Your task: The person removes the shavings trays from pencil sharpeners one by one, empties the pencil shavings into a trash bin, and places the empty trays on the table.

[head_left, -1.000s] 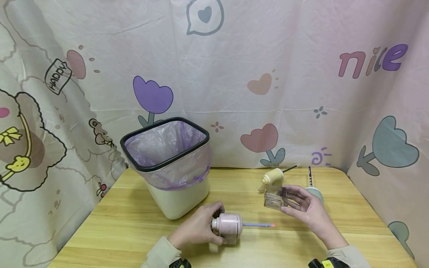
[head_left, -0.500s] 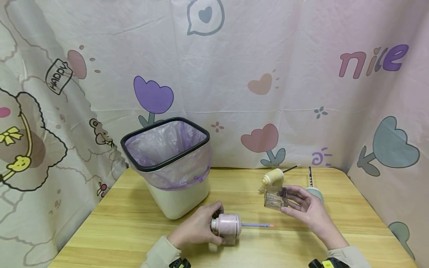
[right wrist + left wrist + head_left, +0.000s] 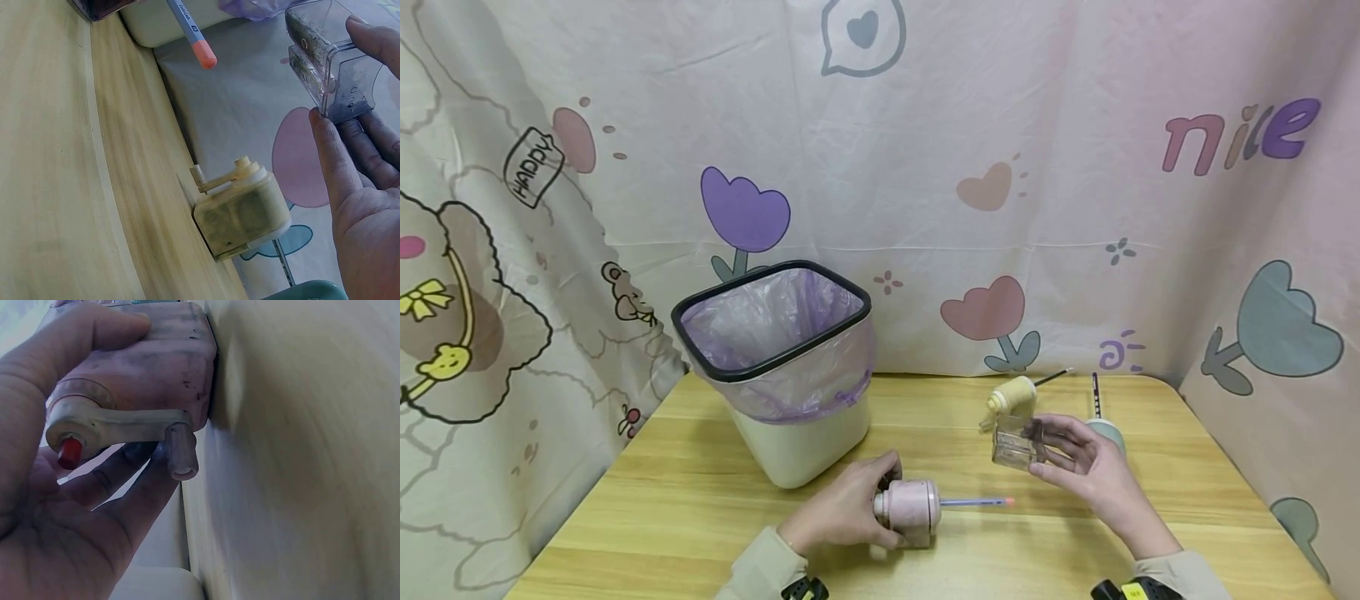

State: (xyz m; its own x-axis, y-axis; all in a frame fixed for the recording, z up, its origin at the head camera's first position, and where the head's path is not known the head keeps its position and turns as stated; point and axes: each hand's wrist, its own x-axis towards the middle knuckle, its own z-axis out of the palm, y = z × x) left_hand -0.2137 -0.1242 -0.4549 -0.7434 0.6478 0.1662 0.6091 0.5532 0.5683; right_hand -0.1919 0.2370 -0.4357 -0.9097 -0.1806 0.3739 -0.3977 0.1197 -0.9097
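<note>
My left hand (image 3: 842, 510) grips a pink crank pencil sharpener (image 3: 913, 503) low over the table. A blue pencil (image 3: 973, 502) with an orange-pink end sticks out of its right side. The left wrist view shows the sharpener's pale crank (image 3: 147, 420) with a red knob at its hub, thumb laid across the body. Between thumb and fingers, my right hand (image 3: 1093, 468) holds a clear plastic shavings drawer (image 3: 1015, 447) raised above the table. Dark shavings cling inside this drawer in the right wrist view, where it is tilted.
A white trash bin (image 3: 805, 450) with a purple liner stands left of centre, behind my left hand. At the back right are a yellow crank sharpener (image 3: 1017, 393) with a dark pencil and a green sharpener (image 3: 1108, 433), partly behind my right hand. A printed curtain (image 3: 917, 167) hangs behind the table.
</note>
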